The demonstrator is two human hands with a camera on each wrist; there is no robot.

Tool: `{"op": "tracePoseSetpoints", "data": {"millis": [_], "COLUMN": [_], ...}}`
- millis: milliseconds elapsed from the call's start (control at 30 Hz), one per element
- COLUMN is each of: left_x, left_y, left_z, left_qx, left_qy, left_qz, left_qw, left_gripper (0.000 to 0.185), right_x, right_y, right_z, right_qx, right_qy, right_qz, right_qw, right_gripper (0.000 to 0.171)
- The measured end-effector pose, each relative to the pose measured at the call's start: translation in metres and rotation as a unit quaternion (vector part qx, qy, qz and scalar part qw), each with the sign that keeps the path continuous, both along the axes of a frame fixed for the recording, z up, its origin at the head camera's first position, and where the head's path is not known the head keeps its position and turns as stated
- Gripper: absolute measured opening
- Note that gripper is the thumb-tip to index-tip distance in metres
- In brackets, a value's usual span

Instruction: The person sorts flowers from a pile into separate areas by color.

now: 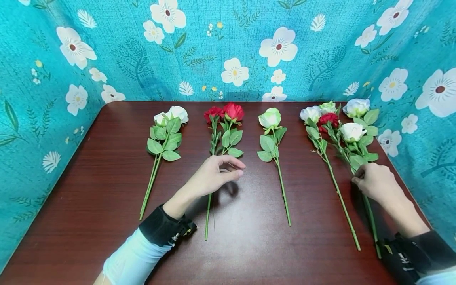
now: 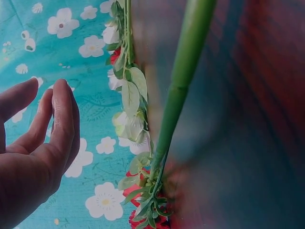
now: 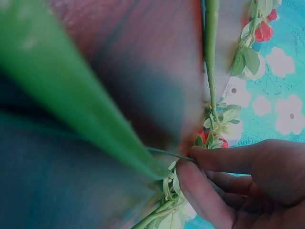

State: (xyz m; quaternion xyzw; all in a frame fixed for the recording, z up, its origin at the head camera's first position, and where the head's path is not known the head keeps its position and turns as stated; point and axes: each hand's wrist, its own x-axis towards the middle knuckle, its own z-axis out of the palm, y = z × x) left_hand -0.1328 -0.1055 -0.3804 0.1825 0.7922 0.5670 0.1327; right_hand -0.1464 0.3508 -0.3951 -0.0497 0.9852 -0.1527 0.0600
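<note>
In the head view my right hand is at the right-hand flower group, among the stems below a white rose and a red carnation. In the right wrist view its thumb and forefinger pinch a thin green stem; which bloom it belongs to I cannot tell for sure, though red petals show near the fingertips. My left hand hovers over the stems of a red rose and a second red carnation. Its fingers are loosely bent, with nothing between them.
Two white roses lie at the left. A pale green rose lies right of the red pair. Pale bluish roses are in the right group. All lie on a dark brown table, with a blue floral cloth behind and at the sides.
</note>
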Motion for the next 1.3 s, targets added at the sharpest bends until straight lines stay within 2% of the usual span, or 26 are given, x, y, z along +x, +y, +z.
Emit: {"op": "tracePoseSetpoints", "data": {"millis": [400, 667, 1000, 1300], "left_x": [-0.001, -0.002, -0.003, -0.003], "left_y": [0.0, 0.001, 0.001, 0.003], "left_z": [-0.001, -0.001, -0.001, -0.002], "left_qx": [-0.001, -0.003, -0.013, -0.014], "left_qy": [0.009, 0.012, 0.017, 0.017], "left_qz": [-0.003, -0.007, -0.011, -0.013], "left_qw": [1.0, 0.9999, 0.9997, 0.9997], "left_gripper": [0.017, 0.018, 0.017, 0.018], "right_x": [0.003, 0.007, 0.013, 0.02], "right_y": [0.002, 0.0, -0.012, -0.023], "right_z": [0.003, 0.01, 0.021, 0.03], "right_qx": [-0.02, -0.024, -0.024, -0.046], "right_qy": [0.065, 0.059, 0.088, 0.11], "right_qz": [-0.006, -0.025, -0.016, -0.028], "right_qw": [0.998, 0.998, 0.996, 0.992], "right_gripper": [0.013, 0.012, 0.012, 0.014]}}
